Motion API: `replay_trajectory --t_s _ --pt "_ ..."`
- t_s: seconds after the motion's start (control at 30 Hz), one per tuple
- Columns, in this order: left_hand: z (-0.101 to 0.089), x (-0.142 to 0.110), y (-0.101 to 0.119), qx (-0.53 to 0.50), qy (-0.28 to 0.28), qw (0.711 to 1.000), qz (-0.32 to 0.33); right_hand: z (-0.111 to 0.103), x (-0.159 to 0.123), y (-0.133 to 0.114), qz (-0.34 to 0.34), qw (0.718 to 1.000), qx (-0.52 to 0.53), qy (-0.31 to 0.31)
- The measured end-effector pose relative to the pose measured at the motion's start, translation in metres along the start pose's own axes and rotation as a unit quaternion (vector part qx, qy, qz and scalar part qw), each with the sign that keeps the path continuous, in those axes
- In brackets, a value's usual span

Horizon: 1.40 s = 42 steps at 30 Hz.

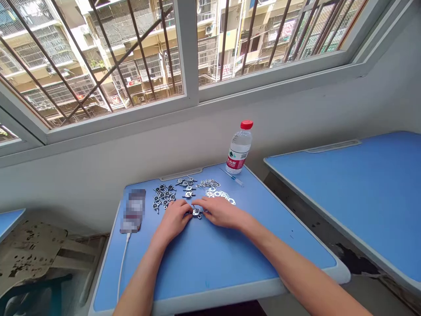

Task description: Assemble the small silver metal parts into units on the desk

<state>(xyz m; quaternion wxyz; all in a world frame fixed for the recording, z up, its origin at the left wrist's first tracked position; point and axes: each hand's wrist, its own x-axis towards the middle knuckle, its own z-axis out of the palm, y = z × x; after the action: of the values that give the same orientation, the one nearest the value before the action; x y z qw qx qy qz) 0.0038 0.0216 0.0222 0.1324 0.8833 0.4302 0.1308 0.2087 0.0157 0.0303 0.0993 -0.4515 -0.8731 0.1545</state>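
Note:
A small silver metal flanged part (196,212) sits low over the desk, between both hands. My left hand (176,217) has its thumb and fingers closed on the part's left side. From the right, my right hand (219,211) grips the same part, its fingers bent over the top. Just beyond the hands lie similar assembled metal parts (188,194). To their left is a group of dark round metal parts with stems (163,195). Thin silver flange plates (221,194) lie behind my right hand, beside a pile of small metal pieces (208,183).
A water bottle with a red cap (239,147) stands at the desk's back right, near a blue screwdriver (233,177). On the left lies a phone (133,211) with a white cable (123,267). Another blue desk (355,184) stands to the right, across a gap.

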Motion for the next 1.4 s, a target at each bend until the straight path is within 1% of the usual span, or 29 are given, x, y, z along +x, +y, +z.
replay_trajectory --t_s 0.1,0.23,0.33,0.43,0.6,0.77,0.9,1.0,1.1,1.2,1.3,1.4 --pt "0.002 0.001 -0.002 -0.012 -0.008 1.0 0.011 0.001 0.001 -0.001 0.005 0.999 -0.034 -0.004" --pt "0.004 0.003 -0.005 -0.032 -0.007 0.999 0.018 0.001 0.003 -0.003 0.007 0.994 -0.107 0.001" --pt "0.004 0.003 -0.008 -0.048 -0.01 0.999 0.021 0.001 0.003 -0.003 -0.008 0.988 -0.153 0.002" --pt "0.004 0.003 -0.009 -0.058 -0.011 0.998 0.031 0.0 0.002 -0.004 -0.025 0.984 -0.177 0.01" --pt "0.004 0.003 -0.009 -0.055 -0.011 0.998 0.031 -0.001 0.002 -0.005 -0.03 0.983 -0.182 0.018" --pt "0.005 0.001 -0.01 -0.042 -0.003 0.999 0.031 -0.003 0.002 -0.011 -0.017 0.985 -0.174 -0.003" --pt "0.008 0.002 -0.013 -0.043 0.014 0.999 0.021 -0.001 0.005 -0.012 0.01 0.988 -0.156 -0.001" --pt "0.008 0.003 -0.016 -0.021 0.027 0.999 0.014 0.001 0.007 -0.008 0.042 0.989 -0.139 0.004" --pt "0.003 0.004 -0.019 -0.004 0.058 0.998 -0.005 0.0 0.008 -0.003 0.072 0.991 -0.106 0.045" --pt "-0.006 0.006 -0.025 0.016 0.109 0.992 -0.06 -0.002 0.007 0.001 0.092 0.989 -0.079 0.09" --pt "-0.013 0.013 -0.028 0.077 0.129 0.981 -0.125 -0.002 0.006 0.002 0.099 0.988 -0.067 0.099" --pt "-0.015 0.025 -0.027 0.117 0.126 0.974 -0.151 -0.001 0.006 0.001 0.102 0.988 -0.063 0.093"
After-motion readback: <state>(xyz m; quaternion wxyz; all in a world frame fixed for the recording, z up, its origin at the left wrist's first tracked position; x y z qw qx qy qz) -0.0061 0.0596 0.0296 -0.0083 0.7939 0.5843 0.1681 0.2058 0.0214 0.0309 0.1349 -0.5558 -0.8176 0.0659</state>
